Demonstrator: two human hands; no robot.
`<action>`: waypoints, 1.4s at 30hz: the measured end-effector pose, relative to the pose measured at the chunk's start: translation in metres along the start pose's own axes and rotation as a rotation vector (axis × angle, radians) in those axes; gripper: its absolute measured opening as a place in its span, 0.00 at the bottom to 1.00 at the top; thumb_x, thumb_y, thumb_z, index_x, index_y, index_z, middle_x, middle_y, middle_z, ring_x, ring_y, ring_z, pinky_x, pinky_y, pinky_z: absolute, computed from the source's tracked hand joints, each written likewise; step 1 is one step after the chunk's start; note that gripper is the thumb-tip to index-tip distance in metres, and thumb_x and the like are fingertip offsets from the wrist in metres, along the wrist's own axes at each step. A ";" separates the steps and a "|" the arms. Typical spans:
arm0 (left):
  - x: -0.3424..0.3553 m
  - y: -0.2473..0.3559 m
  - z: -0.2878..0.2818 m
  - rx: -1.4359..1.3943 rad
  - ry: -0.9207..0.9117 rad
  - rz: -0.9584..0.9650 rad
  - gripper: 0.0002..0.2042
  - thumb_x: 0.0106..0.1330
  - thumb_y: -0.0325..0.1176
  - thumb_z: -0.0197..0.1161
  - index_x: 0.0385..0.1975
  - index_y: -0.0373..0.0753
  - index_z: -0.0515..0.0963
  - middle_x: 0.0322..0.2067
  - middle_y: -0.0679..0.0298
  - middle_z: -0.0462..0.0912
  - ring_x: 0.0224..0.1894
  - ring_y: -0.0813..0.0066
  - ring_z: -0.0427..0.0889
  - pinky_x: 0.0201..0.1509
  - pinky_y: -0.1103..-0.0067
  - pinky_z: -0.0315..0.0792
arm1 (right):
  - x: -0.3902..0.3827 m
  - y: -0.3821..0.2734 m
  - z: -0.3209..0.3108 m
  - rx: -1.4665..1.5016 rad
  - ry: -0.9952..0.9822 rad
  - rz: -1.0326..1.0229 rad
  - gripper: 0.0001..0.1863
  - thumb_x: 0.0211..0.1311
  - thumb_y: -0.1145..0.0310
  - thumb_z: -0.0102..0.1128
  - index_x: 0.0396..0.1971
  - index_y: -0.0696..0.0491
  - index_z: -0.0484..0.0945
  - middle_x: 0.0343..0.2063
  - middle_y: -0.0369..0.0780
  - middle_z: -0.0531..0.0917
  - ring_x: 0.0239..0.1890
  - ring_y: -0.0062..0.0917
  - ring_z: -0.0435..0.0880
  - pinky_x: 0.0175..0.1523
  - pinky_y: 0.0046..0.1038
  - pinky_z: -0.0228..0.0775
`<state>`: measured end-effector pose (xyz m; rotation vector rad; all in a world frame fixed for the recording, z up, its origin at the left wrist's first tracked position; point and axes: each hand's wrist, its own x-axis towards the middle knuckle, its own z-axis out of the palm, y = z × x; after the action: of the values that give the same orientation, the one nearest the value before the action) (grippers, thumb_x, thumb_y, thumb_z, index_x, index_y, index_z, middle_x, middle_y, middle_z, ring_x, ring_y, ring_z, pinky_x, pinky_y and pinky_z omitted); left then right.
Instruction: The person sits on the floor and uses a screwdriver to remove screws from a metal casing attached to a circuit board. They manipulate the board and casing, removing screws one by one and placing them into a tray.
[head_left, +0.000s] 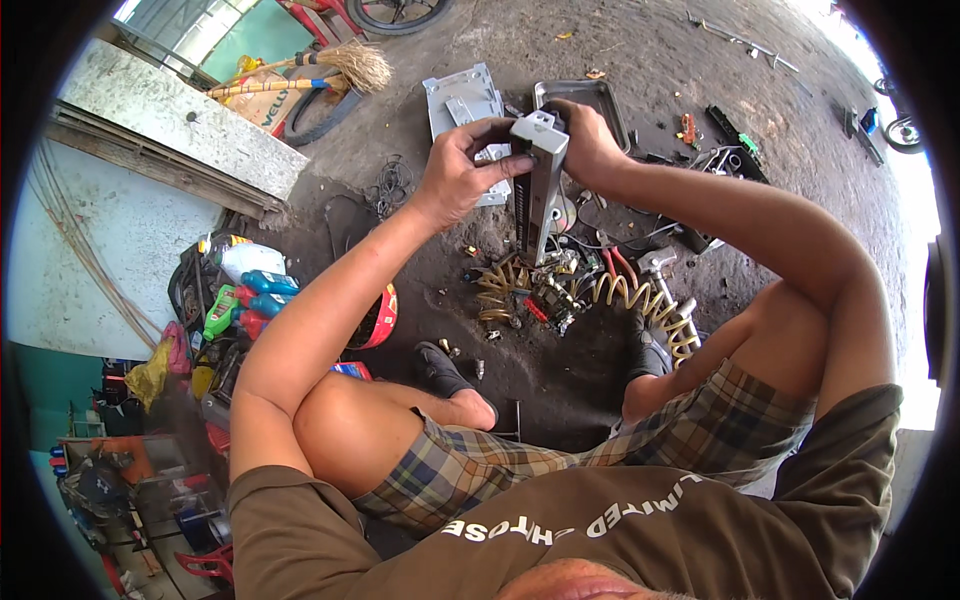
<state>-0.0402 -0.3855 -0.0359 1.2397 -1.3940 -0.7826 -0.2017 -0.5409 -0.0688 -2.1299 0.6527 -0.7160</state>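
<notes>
While left grip (462,168) and right grip (594,148) hold its top, a casing (544,187) sits between.

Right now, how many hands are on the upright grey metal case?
2: the left hand holds the grey metal case at its upper left, the right hand at its upper right. Some right fingertips are hidden; no other hand shows.

Brown T-shirt (640,550): large white capitals across chest | tan package (268,103) beside straw broom (358,68): dark capitals, slanting | bottles (268,283): labels too small for me to read
</notes>
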 end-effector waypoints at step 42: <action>0.035 -0.004 -0.013 -0.012 -0.137 -0.419 0.09 0.71 0.29 0.67 0.44 0.33 0.88 0.38 0.63 0.92 0.37 0.76 0.91 0.45 0.76 0.85 | -0.032 -0.020 -0.031 -0.057 -0.157 -0.043 0.16 0.54 0.79 0.63 0.45 0.60 0.85 0.41 0.52 0.91 0.48 0.46 0.91 0.56 0.41 0.81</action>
<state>-0.0227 -0.4180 -0.0271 1.5159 -1.2480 -1.1796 -0.2411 -0.5250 -0.0452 -2.2326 0.5497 -0.5517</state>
